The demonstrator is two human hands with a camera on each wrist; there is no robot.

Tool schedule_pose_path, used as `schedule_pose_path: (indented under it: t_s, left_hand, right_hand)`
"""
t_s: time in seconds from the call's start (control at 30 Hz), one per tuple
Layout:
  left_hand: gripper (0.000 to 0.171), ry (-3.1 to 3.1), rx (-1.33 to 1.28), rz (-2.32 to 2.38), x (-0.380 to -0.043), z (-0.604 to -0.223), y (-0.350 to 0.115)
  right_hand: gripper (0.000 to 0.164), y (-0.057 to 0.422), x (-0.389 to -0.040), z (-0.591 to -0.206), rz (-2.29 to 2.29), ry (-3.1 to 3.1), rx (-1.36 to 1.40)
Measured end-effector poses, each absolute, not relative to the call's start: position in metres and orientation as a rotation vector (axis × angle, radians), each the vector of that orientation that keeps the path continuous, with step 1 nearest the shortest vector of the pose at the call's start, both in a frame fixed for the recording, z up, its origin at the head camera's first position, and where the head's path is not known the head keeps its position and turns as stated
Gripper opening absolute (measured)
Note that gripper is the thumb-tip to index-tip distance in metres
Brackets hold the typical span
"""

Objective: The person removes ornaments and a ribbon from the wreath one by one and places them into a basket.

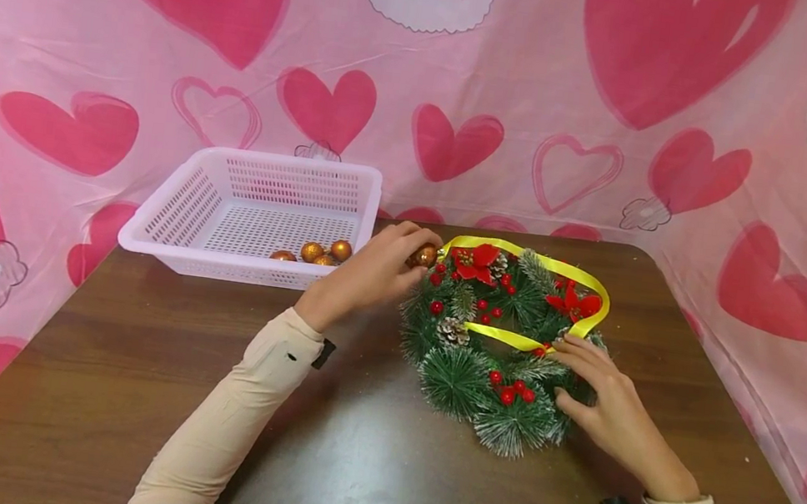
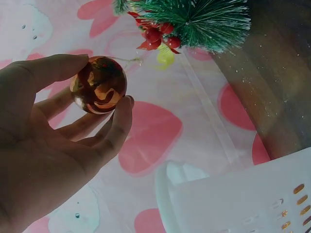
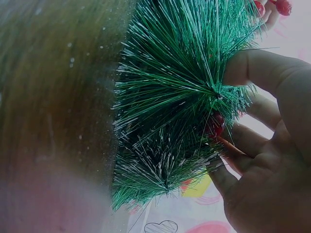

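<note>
A shiny copper-gold Christmas bauble (image 2: 99, 85) is pinched between the thumb and fingers of my left hand (image 1: 381, 264). In the head view that bauble is by the upper left edge of a green Christmas wreath (image 1: 459, 381). Frosted needles, red berries, red flowers and pine cones decorate the wreath, which lies on the table. A yellow ribbon (image 1: 560, 267) loops across its top and middle. My right hand (image 1: 608, 399) holds the wreath's right side, with thumb and fingers around the outer needles (image 3: 180, 92); some fingertips are hidden among them.
A white perforated plastic basket (image 1: 243, 268) stands at the back left of the brown wooden table (image 1: 132, 370), with several copper-gold baubles (image 1: 313, 253) inside. Behind the table hangs a pink cloth (image 1: 514, 89) printed with hearts.
</note>
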State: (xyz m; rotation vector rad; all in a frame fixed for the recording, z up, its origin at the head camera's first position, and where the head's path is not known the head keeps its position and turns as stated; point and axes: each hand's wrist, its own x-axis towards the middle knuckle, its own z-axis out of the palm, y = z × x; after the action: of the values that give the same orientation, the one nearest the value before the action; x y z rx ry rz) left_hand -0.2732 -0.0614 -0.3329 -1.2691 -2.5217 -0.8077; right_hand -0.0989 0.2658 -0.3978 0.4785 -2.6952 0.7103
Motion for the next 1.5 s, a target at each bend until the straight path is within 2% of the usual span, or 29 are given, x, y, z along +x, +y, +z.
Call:
schedule_pose_path:
  t_s: [1.5]
  left_hand:
    - [0.035,-2.341,-1.057,-0.932,-0.269,-0.287,-0.108]
  right_hand:
    - [0.048,0.264,-0.097,-0.396,0.73,-2.726,0.447]
